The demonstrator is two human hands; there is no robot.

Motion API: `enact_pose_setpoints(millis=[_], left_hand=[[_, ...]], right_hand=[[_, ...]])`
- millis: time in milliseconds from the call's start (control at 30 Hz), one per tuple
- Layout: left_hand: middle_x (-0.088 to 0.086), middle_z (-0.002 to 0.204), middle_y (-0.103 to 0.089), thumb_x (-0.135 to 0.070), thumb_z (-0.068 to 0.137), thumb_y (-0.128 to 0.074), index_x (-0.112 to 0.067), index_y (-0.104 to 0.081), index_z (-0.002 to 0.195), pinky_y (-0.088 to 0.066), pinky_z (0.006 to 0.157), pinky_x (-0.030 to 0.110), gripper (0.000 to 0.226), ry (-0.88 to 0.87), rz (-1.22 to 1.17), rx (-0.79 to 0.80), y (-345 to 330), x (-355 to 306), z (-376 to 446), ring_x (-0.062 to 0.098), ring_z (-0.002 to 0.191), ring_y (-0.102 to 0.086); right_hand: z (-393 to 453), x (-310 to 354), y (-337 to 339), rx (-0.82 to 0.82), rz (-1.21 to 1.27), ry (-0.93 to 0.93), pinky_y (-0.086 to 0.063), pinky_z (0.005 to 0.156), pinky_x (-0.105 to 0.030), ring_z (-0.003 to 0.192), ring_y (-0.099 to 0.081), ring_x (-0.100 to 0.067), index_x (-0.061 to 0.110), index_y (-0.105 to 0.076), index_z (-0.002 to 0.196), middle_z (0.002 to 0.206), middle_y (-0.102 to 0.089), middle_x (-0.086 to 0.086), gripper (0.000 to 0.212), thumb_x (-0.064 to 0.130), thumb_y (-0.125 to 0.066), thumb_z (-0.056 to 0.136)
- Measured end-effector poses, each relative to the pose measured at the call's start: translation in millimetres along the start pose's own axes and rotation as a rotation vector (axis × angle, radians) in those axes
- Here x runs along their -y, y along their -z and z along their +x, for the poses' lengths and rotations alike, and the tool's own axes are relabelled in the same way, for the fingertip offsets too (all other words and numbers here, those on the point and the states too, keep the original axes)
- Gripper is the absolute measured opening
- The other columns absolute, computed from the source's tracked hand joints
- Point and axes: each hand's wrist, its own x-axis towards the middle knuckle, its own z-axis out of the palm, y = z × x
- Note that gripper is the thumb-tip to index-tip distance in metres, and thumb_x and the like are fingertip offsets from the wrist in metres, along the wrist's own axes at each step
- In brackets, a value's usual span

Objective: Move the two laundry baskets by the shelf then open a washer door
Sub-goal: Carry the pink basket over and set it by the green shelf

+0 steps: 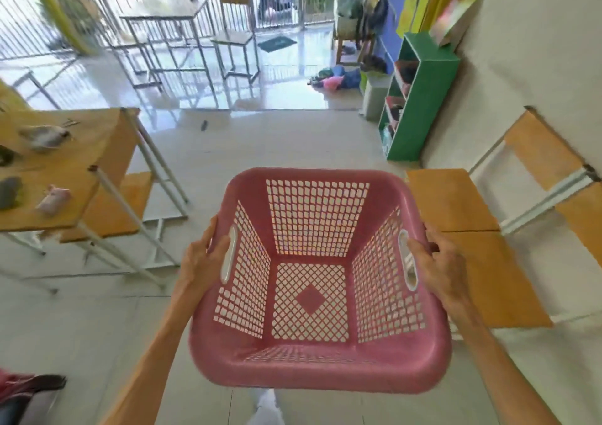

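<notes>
Basket: pink laundry basket point(312, 369), empty, held up off the floor right in front of the person, open top facing the camera so you see down through the lattice bottom.
Left hand: the left hand point(203, 256) is clamped on the basket's left rim next to the slot handle, thumb over the edge.
Right hand: the right hand point(438, 261) is doing the same on the right rim, wrapped around by the other slot handle.
Floor: pale tiled floor point(260, 144), pretty shiny further out.
Left side: wooden bench point(78, 177) with metal legs, a few small blurry things lying on it, can't tell what they are.
Right side: wooden chair point(456, 203) just beside the basket, against the wall.
Shelf: green shelf point(426, 105) further back along the right wall, past the chair, stuff tucked in its compartments. Well apart from the basket.
Way back: metal table point(169, 10) and a chair by a railing, plus a pile of bright clothes point(335, 79) on the floor near the shelf.
</notes>
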Motion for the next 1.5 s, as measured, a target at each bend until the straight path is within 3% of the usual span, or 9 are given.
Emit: enact_pose_setpoints(millis=[167, 300, 367, 533, 633, 733, 933, 1267, 1500], left_hand=[[-0.005, 0.101, -0.066, -0.024, 0.100, -0.054, -0.022, -0.037, 0.151, -0.052, 0.072, 0.013, 0.054, 0.020, -0.085, -0.079, 64, 33, 64, -0.006, 0.071, -0.066], [-0.004, 0.111, -0.072, -0.025, 0.099, -0.055, -0.042, -0.039, 0.145, -0.061, 0.083, 0.045, 0.052, 0.020, -0.186, -0.068, 87, 50, 124, 0.014, 0.087, -0.074], [-0.008, 0.109, -0.071, -0.024, 0.099, -0.055, -0.041, -0.037, 0.145, -0.061, 0.082, 0.045, 0.052, 0.013, -0.177, -0.063, 85, 45, 157, 0.015, 0.087, -0.074], [-0.005, 0.109, -0.073, -0.027, 0.099, -0.056, -0.034, -0.037, 0.150, -0.063, 0.072, 0.041, 0.055, 0.004, -0.169, -0.029, 61, 24, 258, 0.012, 0.076, -0.076], [0.003, 0.122, -0.070, -0.025, 0.099, -0.056, -0.029, -0.037, 0.150, -0.061, 0.084, 0.046, 0.055, -0.012, -0.181, -0.017, 38, -2, 324, 0.020, 0.094, -0.074], [0.009, 0.128, -0.067, -0.017, 0.098, -0.058, -0.021, -0.038, 0.150, -0.059, 0.089, 0.045, 0.056, -0.031, -0.214, -0.014, 11, -33, 396, 0.022, 0.100, -0.072], [0.000, 0.096, -0.073, -0.013, 0.097, -0.059, -0.022, -0.040, 0.149, -0.055, 0.051, 0.014, 0.056, -0.095, -0.222, 0.021, -36, -100, 531, 0.001, 0.060, -0.071], [0.001, 0.123, -0.069, -0.018, 0.094, -0.065, -0.027, -0.044, 0.147, -0.061, 0.083, 0.039, 0.058, -0.193, -0.218, 0.116, -136, -200, 772, 0.012, 0.089, -0.072], [0.004, 0.118, -0.071, -0.019, 0.094, -0.063, -0.031, -0.040, 0.149, -0.063, 0.073, 0.041, 0.060, -0.291, -0.183, 0.319, -221, -297, 956, 0.016, 0.081, -0.075]], right_hand=[[54, 57, -96, 0.068, 0.049, 0.026, -0.043, 0.045, -0.003, 0.057, -0.061, 0.015, 0.024, -0.059, 0.132, 0.085, -0.070, 0.004, 0.042, 0.029, -0.064, 0.090], [101, 72, -143, 0.081, 0.049, 0.015, -0.061, 0.064, -0.028, 0.065, -0.071, -0.001, 0.031, -0.056, 0.133, 0.095, -0.074, 0.003, 0.047, 0.040, -0.064, 0.087], [130, 77, -160, 0.080, 0.065, 0.005, -0.063, 0.063, -0.033, 0.064, -0.072, -0.007, 0.030, -0.055, 0.135, 0.094, -0.074, 0.002, 0.049, 0.040, -0.064, 0.088], [214, 84, -188, 0.015, 0.083, -0.008, -0.057, 0.051, -0.018, 0.060, -0.071, -0.004, 0.028, -0.055, 0.135, 0.090, -0.073, 0.001, 0.047, 0.033, -0.065, 0.089], [278, 85, -200, -0.009, 0.075, -0.034, -0.062, 0.058, -0.031, 0.061, -0.072, -0.010, 0.030, -0.054, 0.136, 0.092, -0.074, -0.001, 0.048, 0.035, -0.064, 0.089], [351, 92, -207, -0.026, 0.063, -0.041, -0.058, 0.052, -0.021, 0.060, -0.071, -0.008, 0.029, -0.055, 0.134, 0.089, -0.073, -0.001, 0.047, 0.033, -0.065, 0.089], [490, 111, -209, -0.068, 0.079, -0.062, -0.056, 0.049, -0.017, 0.063, -0.070, -0.003, 0.027, -0.055, 0.134, 0.084, -0.070, 0.006, 0.047, 0.030, -0.065, 0.089], [700, 121, -220, -0.203, 0.093, -0.126, -0.056, 0.048, -0.020, 0.064, -0.071, -0.007, 0.032, -0.058, 0.129, 0.090, -0.070, 0.004, 0.046, 0.048, -0.064, 0.087], [834, 133, -224, -0.401, 0.150, -0.242, -0.046, 0.041, -0.009, 0.063, -0.065, 0.010, 0.026, -0.058, 0.129, 0.086, -0.068, 0.005, 0.047, 0.045, -0.065, 0.087]])
